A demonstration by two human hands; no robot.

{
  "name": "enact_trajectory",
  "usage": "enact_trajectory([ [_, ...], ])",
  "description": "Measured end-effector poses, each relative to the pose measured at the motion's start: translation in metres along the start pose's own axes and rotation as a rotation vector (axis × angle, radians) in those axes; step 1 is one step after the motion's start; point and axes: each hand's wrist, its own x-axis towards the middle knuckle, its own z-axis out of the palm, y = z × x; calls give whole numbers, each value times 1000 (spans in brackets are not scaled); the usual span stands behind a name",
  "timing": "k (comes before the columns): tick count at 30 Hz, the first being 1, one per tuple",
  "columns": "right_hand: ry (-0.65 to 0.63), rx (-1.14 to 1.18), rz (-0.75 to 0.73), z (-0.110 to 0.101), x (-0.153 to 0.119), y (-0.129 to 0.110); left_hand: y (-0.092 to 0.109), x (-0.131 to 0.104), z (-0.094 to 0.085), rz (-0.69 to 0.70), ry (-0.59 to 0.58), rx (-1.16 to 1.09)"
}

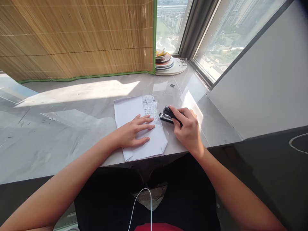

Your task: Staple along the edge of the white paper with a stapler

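Note:
White paper sheets [127,110] lie near the front edge of the grey counter, with a band of dense staples or dark marks along their upper right part. Across the paper my left hand [135,131] rests flat, fingers spread, the fingertips touching the edge of that band. My right hand [187,126] grips a black stapler [169,113], its fingers wrapped round the rear. The stapler's jaws point left and stand apart, close beside the paper's right edge. Whether paper lies between the jaws is hard to make out.
A bamboo blind [77,38] hangs along the back. Stacked plates [178,65] stand in the window corner. Small dark staple strips [172,85] lie on the counter [60,138]. A white wall [260,80] bounds the right side, and a white cable [151,205] hangs below.

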Motion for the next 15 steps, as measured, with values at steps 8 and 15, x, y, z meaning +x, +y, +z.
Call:
enact_trajectory([
  [8, 8, 12, 13, -1, 1, -2, 3, 1, -3, -55, 35, -105],
  [15, 3, 105, 127, 0, 5, -1, -11, -1, -8, -141, 301, -533],
])
